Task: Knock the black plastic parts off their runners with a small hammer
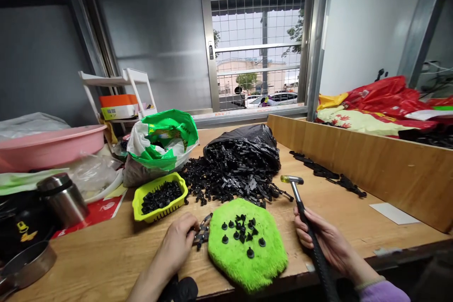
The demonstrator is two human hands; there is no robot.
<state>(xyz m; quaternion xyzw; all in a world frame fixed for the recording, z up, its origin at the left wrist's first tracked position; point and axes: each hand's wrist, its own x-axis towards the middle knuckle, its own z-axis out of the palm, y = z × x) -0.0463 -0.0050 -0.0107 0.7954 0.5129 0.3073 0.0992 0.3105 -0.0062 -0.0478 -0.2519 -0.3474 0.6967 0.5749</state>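
My left hand (181, 238) is closed on a small black plastic part (202, 233) at the left edge of a fuzzy green pad (247, 257). Several small black studs (242, 231) lie on the pad. My right hand (323, 240) grips the black handle of a small hammer (299, 196), whose head points up over the table to the right of the pad. Behind the pad, a heap of black plastic parts (230, 179) spills from a black bag (251, 144).
A yellow-green basket (139, 198) of black studs stands left of the heap, with a green and white bag (163, 144) behind it. A pink basin (46, 144), a steel flask (62, 198) and a metal bowl (28, 264) are at the left. A wooden board (371, 165) walls the right side.
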